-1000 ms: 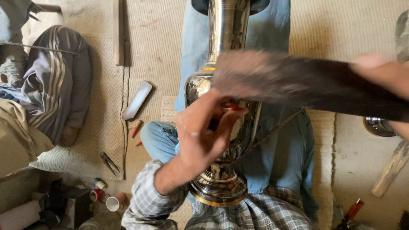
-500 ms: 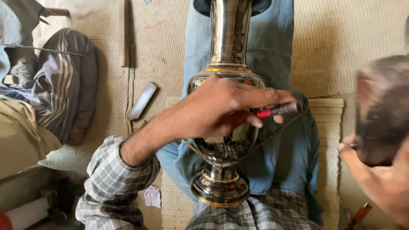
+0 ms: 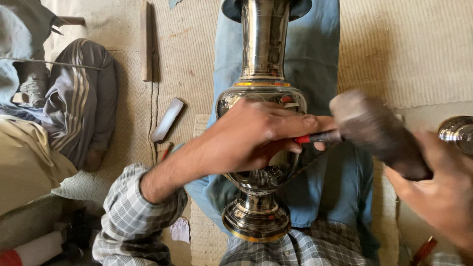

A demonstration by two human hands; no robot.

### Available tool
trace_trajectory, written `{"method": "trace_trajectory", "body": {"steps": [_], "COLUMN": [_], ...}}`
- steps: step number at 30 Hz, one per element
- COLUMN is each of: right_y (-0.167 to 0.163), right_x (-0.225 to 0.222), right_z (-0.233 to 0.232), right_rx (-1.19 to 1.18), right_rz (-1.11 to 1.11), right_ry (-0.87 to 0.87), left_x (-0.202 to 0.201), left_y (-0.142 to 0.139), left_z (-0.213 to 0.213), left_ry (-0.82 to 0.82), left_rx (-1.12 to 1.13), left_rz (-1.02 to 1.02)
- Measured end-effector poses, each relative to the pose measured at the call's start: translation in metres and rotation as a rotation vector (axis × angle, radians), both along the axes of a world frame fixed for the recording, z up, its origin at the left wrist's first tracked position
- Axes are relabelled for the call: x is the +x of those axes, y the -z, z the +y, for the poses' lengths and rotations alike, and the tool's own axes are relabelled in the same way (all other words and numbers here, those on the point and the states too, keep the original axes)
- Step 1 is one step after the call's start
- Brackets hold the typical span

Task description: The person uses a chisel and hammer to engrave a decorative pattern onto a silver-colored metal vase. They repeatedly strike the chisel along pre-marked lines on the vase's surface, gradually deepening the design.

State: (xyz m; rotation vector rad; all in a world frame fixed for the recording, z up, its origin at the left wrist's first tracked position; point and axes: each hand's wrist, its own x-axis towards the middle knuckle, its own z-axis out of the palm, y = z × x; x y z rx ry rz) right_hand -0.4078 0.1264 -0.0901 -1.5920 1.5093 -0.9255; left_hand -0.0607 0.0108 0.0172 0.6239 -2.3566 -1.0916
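A tall polished metal vase [image 3: 263,54] lies lengthwise on my lap, its foot toward me and its neck away. My left hand [image 3: 251,133] rests on the vase's round belly and pinches a thin red-handled chisel [image 3: 318,138] that points to the right. A wooden mallet [image 3: 377,133] is gripped by my right hand [image 3: 441,189], and the mallet's blurred head sits at the chisel's outer end. The vase's engraved lower belly is partly hidden under my left hand.
Another person's striped trouser leg [image 3: 84,103] lies at the left on the woven mat [image 3: 409,49]. A wooden stick [image 3: 146,42] and a flat dark bar [image 3: 167,119] lie on the mat. A second shiny metal piece [image 3: 458,133] shows at the right edge.
My left hand moved up onto the vase's belly and settled the chisel there. The mallet swung in from the right edge to the chisel's end.
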Motion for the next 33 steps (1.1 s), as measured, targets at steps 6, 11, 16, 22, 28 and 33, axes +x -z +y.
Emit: {"method": "trace_trajectory", "body": {"steps": [6, 11, 16, 22, 28, 33], "right_y": [-0.017, -0.017, -0.030, -0.065, -0.120, -0.135], "right_x": [-0.012, -0.014, -0.028, -0.010, 0.042, 0.048], "right_z": [-0.033, -0.061, -0.100, -0.154, -0.163, -0.152], "right_rx": [-0.120, -0.014, 0.139, 0.018, -0.511, -0.696], "right_rz": [0.368, 0.442, 0.233, 0.291, 0.702, 0.808], "right_ry": [-0.186, -0.205, -0.485, -0.839, -0.908, -0.886], "left_x": [0.000, -0.008, -0.010, -0.019, -0.024, -0.022], "left_y": [0.003, 0.014, 0.027, 0.058, 0.077, 0.074], "left_z": [0.017, 0.033, 0.065, 0.096, 0.110, 0.105], "left_ry": [-0.202, -0.431, -0.713, -0.880, -0.987, -0.976], "left_rx": [-0.092, -0.136, 0.006, 0.106, 0.177, 0.159], "left_rz": [-0.020, 0.044, 0.229, 0.536, 0.636, 0.597]}}
